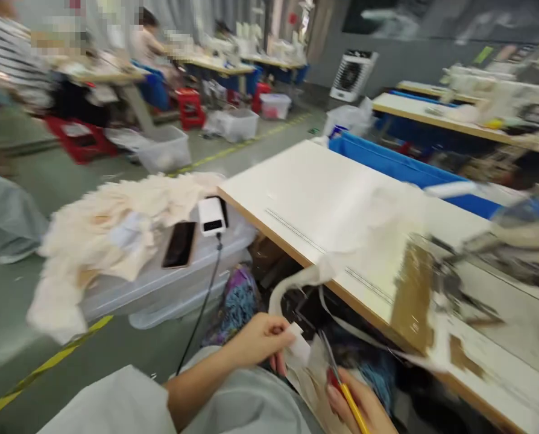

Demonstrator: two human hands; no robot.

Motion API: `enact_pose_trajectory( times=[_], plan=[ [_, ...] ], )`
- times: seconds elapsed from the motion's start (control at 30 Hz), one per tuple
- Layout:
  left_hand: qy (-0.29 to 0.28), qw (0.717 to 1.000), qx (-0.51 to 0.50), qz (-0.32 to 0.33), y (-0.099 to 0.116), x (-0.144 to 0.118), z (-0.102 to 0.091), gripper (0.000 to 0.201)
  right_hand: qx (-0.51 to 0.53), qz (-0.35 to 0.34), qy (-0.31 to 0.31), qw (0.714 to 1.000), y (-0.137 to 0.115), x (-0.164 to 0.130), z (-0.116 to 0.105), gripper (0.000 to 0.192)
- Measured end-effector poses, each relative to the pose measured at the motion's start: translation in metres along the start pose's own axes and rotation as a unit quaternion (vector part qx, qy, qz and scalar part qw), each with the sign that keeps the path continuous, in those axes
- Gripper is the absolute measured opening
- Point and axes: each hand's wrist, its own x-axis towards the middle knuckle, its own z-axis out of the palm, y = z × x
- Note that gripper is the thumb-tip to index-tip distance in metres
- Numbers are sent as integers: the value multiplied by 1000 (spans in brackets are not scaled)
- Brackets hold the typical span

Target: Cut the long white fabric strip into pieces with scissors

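Pinching a small, flat white piece by its left edge, the left hand has its thumb and fingers closed. Clock positions are read from this hand. At 4 o'clock, the right hand has its fingers wrapped around a tool with a smooth yellow handle and a slim metal end. The metal end stands just beside the white piece, at its 3 o'clock; contact cannot be confirmed. Soft cream cloth hangs in folds between the 2 hands. A curved fabric band runs from the tabletop, over its wood-toned edge, down toward the left hand. The tabletop is smooth, white and glossy.

At 2 o'clock, a blurred metal sewing machine stands on the table, near a shiny brown upright block. At 10 o'clock, a ruffled heap of cream cloth covers part of a translucent plastic box. A flat black phone and, at 11 o'clock, a rounded white power bank with a dark cable lie beside the heap.
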Motion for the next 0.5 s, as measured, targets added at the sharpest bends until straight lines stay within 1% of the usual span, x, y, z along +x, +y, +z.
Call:
enact_pose_trajectory(
  times=[0.07, 0.23, 0.4, 0.5],
  plan=[
    [-30, 998, -36, -34, 3, 3, -3, 53, 40, 21, -41, 998, -4, -6, -2, 47],
    [-39, 995, -51, -75, 3, 4, -6, 51, 52, 32, -94, 994, -18, 4, -11, 45],
    [-39, 994, -58, -89, -4, 7, -10, 49, 88, 20, -149, 985, -9, 13, -6, 43],
    [-33, 993, -56, -95, -6, 8, -11, 49, 103, 16, -162, 981, -4, 17, -2, 42]
  ],
)
